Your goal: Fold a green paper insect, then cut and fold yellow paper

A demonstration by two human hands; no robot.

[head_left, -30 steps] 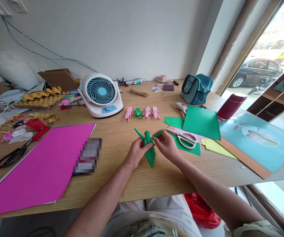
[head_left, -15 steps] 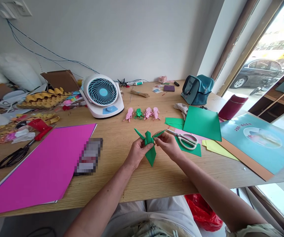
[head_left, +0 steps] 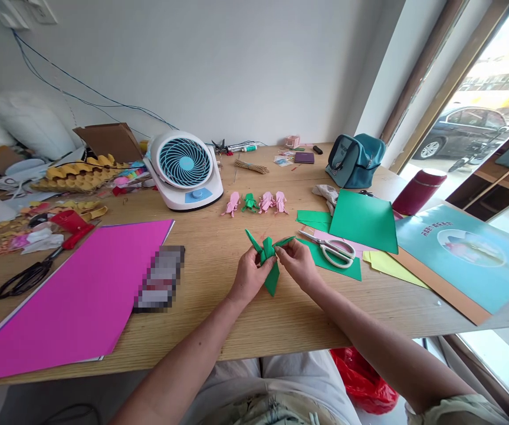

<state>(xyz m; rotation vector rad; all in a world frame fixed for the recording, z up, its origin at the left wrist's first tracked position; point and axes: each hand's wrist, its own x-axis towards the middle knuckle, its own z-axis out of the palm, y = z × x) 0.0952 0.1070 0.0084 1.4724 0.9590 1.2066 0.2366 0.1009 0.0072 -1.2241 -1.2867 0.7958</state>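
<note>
Between my hands, above the wooden table, is a green origami figure with thin folded points sticking out left and right and a wide flap hanging down. My left hand is closed on its left side, the thumb pressed across its middle. At the base of the right point, my right hand pinches the paper between thumb and fingers. Beyond them stand finished folded figures, pink ones and a green one. White-handled scissors lie just right of my right hand, on green paper.
A magenta sheet and a phone-like blurred object lie at left, with black-handled scissors beyond. A white fan stands behind. At right are a green sheet, a blue folder, a maroon bottle and a teal bag.
The origami figure has turned slightly in my hands; its left point stands steeper and its lower flap is more covered by my left hand. Both hands keep their hold.
</note>
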